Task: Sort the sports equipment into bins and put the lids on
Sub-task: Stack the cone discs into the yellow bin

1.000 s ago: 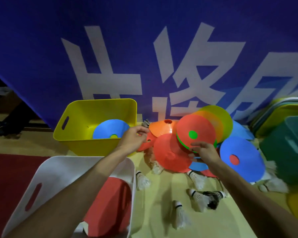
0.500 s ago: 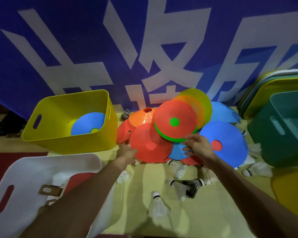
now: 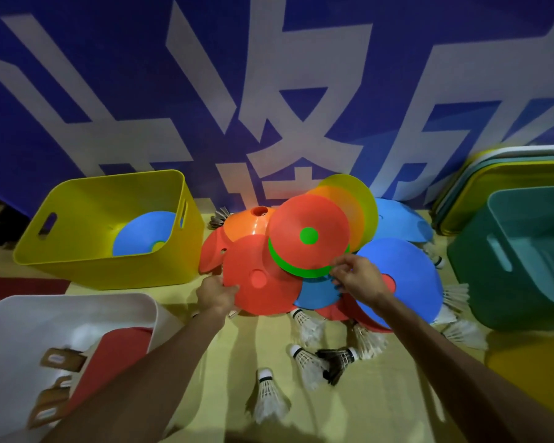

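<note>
1. My left hand (image 3: 216, 294) has dropped from the heap's top toward the white bin (image 3: 45, 318), near left.
2. It grips the rim of the red cone (image 3: 263, 292) fronting the floor heap; I'd slide it clear before lifting.
3. Right hand (image 3: 359, 276) pinches the raised cone stack (image 3: 307, 215).

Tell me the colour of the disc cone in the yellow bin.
The disc cone is blue; head view.

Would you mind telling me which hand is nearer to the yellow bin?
Left. The left hand is just right of the yellow bin, on a red cone; the right hand, farther right, pinches the green cone.
</note>
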### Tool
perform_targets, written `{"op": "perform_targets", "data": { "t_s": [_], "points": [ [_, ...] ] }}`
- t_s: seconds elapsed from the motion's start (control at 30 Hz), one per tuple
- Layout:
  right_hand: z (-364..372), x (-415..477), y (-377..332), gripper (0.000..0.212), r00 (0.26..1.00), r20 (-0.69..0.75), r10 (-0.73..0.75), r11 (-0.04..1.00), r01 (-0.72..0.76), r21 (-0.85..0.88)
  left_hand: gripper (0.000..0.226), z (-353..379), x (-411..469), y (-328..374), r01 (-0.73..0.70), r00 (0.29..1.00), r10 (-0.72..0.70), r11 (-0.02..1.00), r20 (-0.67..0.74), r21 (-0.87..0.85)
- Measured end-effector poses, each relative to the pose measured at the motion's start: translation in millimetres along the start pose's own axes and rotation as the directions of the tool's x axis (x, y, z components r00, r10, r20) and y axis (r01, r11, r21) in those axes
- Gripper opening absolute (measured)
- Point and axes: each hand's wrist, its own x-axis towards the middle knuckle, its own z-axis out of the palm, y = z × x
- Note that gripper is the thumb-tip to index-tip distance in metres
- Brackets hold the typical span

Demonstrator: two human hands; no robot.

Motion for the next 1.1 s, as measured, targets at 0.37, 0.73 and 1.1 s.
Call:
{"op": "perform_targets", "data": {
  "t_s": [0.37,0.73,1.1],
  "points": [
    [42.0,43.3,-12.1,0.042,0.956,0.16,-0.247,0.775,0.294,-0.559,0.029,-55.5,-16.6,27.2,-0.187,0.976,0.19,0.982,-0.103,0.039],
    [60.8,28.8,-16.5,0.036,0.958,0.167,-0.232,0.404,0.251,-0.88,0.016,-96.8,-24.0,39.8,-0.268,0.963,0.259,0.928,-0.071,-0.258],
    [38.8,15.2,-51.4,0.011,0.979,0.033,-0.201,0.851,0.191,-0.489,0.011,-122.9,-23.1,50.8,-0.263,0.963,0.261,0.872,-0.063,-0.414]
  ]
}}
